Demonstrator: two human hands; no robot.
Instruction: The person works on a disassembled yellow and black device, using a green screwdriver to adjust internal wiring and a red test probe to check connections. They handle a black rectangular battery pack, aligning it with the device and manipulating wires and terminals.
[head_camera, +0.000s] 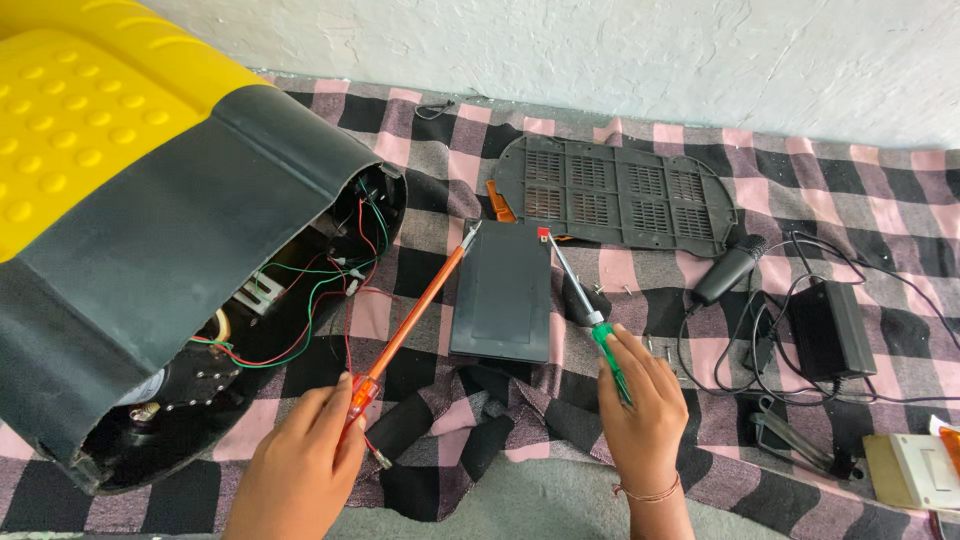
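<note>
Here, lines going from the hands outward:

Left hand: the left hand (305, 455), at the lower centre-left of the frame, is curling shut around the handle end of an orange screwdriver (408, 322), with the fingers wrapping it closely.

Orange screwdriver: its long shaft is running up and to the right, and its tip is touching the upper left corner of the black battery (503, 292).

Right hand: the right hand (640, 405), at the lower centre-right, is gripping a green-handled screwdriver (585, 310), with the fingers closing over the lower part of the handle.

Green-handled screwdriver: its thin metal shaft is slanting up and to the left, and its tip is meeting the red terminal (542, 233) at the upper right corner of the battery.

Black battery: a flat dark block, lying in the middle of the frame on the pink and black checked blanket (700, 300), between the two tools.

Yellow and black toy body: the yellow and black toy body (150, 220) is filling the upper left, lying on its side, with red and green wires (320, 290) hanging out of its open underside.

Vented black panel: the vented black panel (620, 195) is lying above the battery, toward the upper centre.

Right side: a black charger (830, 330) with tangled cable is resting at the right; the small dark cylinder beside it is possibly a plug, though it is hard to tell.
</note>
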